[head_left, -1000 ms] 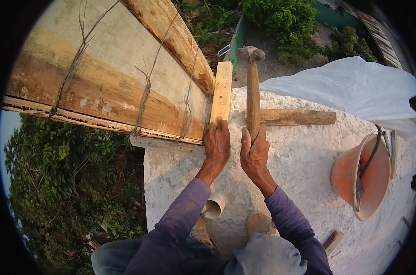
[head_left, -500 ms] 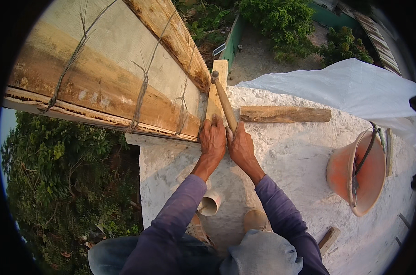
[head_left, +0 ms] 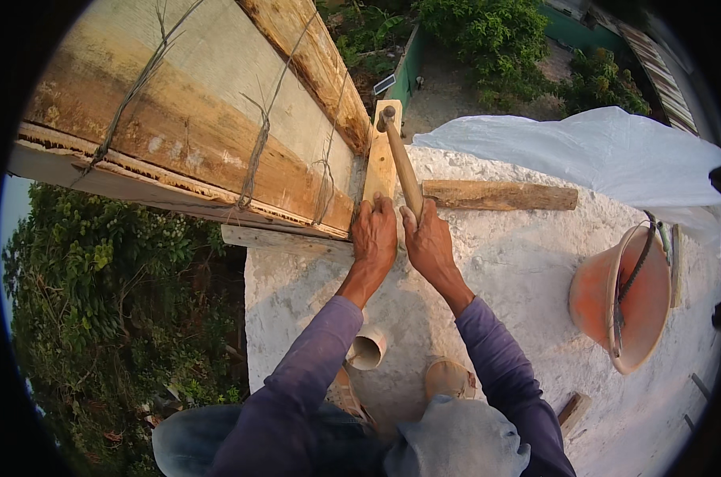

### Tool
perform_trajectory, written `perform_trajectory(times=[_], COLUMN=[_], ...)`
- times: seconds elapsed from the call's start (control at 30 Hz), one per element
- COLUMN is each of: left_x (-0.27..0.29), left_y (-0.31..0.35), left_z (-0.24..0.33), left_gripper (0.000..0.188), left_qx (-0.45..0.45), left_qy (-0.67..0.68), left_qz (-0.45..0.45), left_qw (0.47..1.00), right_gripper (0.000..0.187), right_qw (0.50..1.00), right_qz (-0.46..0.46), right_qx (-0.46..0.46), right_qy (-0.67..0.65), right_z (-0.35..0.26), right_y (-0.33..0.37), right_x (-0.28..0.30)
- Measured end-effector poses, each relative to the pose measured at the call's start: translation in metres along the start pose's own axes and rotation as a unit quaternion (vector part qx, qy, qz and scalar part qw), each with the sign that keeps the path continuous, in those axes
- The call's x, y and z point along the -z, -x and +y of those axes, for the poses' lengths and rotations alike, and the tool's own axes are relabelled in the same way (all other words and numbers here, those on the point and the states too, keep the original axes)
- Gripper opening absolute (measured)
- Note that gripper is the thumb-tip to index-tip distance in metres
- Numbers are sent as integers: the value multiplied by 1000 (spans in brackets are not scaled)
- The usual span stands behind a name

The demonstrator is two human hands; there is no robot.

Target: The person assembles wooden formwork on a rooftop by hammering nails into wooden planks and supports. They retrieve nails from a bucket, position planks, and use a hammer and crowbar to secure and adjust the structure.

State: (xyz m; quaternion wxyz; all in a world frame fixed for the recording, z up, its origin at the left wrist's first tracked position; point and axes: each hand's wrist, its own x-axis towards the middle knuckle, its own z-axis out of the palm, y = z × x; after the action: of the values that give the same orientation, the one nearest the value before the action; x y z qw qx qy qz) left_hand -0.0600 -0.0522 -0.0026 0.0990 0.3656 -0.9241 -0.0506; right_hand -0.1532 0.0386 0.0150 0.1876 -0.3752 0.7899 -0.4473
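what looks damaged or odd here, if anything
At upper left, the wooden panel has a lower edge that looks splintered, with dark ragged gaps, so it seems damaged. The wires across it end in loose, splayed strands, which looks untidy. The hammer in the right hand shows no obvious damage.

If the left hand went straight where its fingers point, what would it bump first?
Probably the pale wooden board the left hand is touching; farther along that line is the hammer head, its height unclear.
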Motion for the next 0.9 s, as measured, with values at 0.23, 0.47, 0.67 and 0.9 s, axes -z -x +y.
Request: perform_trajectory(times=[0.23, 0.47, 0.67, 0.9], left_x=[-1, -1, 0, 5], left_y=[1, 0, 0, -2], left_z=[2, -1, 2, 2], left_gripper=[33, 29, 25, 21], left_qx=[36, -15, 22, 6], left_qy=[9, -2, -6, 3], left_qz=[-3, 1, 1, -19], left_qw=[999, 1000, 1000, 1000], right_gripper=[29, 29, 28, 33], right_qw=[983, 999, 981, 999], right_qz=[136, 23, 129, 12], right_qx=[7, -12, 35, 6], right_qy=[-123, -40, -137, -46], right_z=[0, 7, 1, 2], right_y=[15, 13, 17, -1], right_x=[5, 18, 9, 3])
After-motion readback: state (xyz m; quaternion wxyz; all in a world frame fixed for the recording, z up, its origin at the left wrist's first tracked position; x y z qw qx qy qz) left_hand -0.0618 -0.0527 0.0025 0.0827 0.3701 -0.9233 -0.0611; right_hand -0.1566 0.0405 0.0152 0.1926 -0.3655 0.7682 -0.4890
